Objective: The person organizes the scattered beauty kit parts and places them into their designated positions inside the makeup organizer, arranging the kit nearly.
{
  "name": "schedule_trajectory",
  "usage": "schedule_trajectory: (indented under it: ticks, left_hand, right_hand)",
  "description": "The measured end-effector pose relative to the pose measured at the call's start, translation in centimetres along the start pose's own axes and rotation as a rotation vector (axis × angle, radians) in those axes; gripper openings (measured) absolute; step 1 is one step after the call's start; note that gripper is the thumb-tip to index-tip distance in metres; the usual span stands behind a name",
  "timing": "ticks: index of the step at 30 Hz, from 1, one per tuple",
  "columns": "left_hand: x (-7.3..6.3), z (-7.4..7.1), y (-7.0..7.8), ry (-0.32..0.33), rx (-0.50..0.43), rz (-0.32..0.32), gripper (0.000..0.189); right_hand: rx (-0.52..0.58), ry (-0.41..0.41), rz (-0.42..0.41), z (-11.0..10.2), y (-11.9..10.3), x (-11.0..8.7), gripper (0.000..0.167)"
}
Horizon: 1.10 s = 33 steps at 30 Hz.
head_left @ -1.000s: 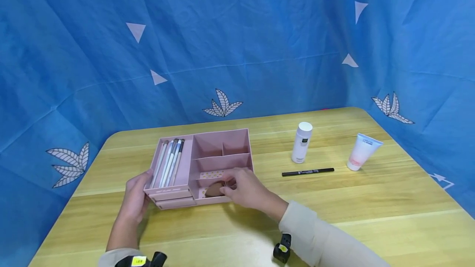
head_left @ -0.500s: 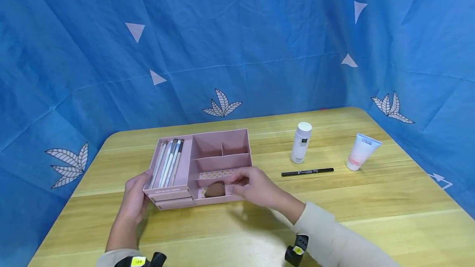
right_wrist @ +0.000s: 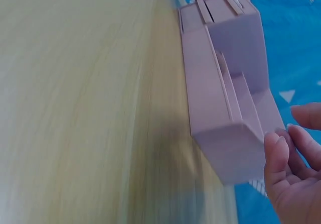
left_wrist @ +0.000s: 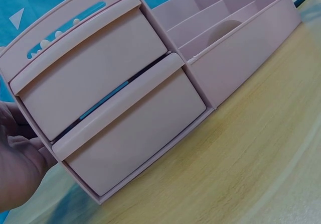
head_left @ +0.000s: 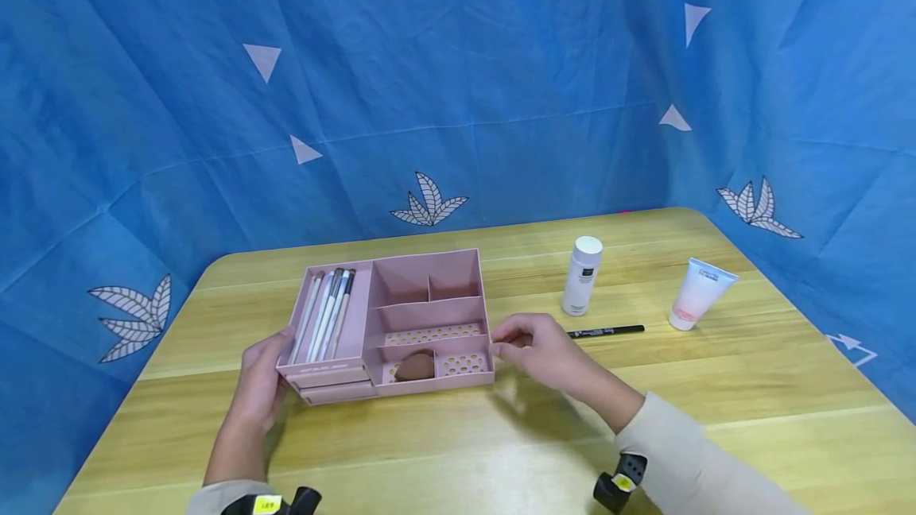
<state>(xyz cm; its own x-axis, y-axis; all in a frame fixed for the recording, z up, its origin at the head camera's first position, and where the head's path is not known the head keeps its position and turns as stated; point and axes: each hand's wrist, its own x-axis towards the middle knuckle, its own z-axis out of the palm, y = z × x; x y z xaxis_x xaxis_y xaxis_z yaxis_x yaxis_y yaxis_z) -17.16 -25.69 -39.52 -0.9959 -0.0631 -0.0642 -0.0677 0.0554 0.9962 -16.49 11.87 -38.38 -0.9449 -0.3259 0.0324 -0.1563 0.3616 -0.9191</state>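
Note:
A pink desk organizer (head_left: 429, 308) stands left of the table's middle. My left hand (head_left: 259, 376) rests against its left side, fingertips at the rim. In the left wrist view, the fingers (left_wrist: 20, 156) lie beside the drawer fronts, partly hidden behind the box. A brown teardrop-shaped makeup sponge (head_left: 415, 365) lies in the front left small compartment. Several makeup brushes (head_left: 329, 315) lie in the left tray. My right hand (head_left: 540, 348) is just past the organizer's right wall, fingers loosely bent and holding nothing. In the right wrist view, its fingers (right_wrist: 301, 146) are beside the organizer's end.
Behind my right hand lies a black pen-shaped item (head_left: 608, 331), partly covered by the hand. A white bottle (head_left: 581, 276) stands farther back, and a white and pink squeeze tube (head_left: 700, 292) stands on its cap to the right. A blue curtain (head_left: 458, 86) hangs behind the wooden table (head_left: 401, 459).
My right hand let go of the makeup sponge and moved right, out over the organizer's right wall. The sponge stays in its compartment. My left hand has not moved.

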Motion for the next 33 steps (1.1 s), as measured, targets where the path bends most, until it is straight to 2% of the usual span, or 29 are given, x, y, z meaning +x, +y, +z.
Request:
schedule_trajectory:
  ticks: [6,11,14,19,23,29,33]
  left_hand:
    - [-0.1,0.0,0.0,-0.01,0.01,-0.011,0.062]
    - [-0.1,0.0,0.1,-0.017,0.028,-0.026,0.062]
    - [0.0,-0.1,0.0,-0.019,0.028,-0.028,0.062]
    - [0.0,0.0,0.0,-0.011,0.019,-0.019,0.061]
    - [-0.1,0.1,0.0,-0.001,0.006,-0.013,0.061]
    - [-0.1,0.1,-0.1,0.004,-0.025,-0.003,0.05]
    - [-0.1,0.2,-0.1,0.01,-0.045,0.0,0.039]
  right_hand:
    - [-0.041,0.086,0.006,-1.9,1.1,-0.8,0.016]
    - [-0.144,0.169,0.005,-3.4,2.5,-1.3,0.014]
    - [-0.204,0.217,0.032,-4.2,3.3,-1.7,0.013]
    - [-0.247,0.283,0.068,-5.4,4.4,-2.3,0.014]
    - [-0.297,0.348,0.057,-6.3,5.5,-2.6,0.015]
    - [-0.373,0.456,0.036,-7.7,6.9,-3.2,0.017]
    - [-0.417,0.494,0.045,-8.6,7.5,-3.7,0.02]
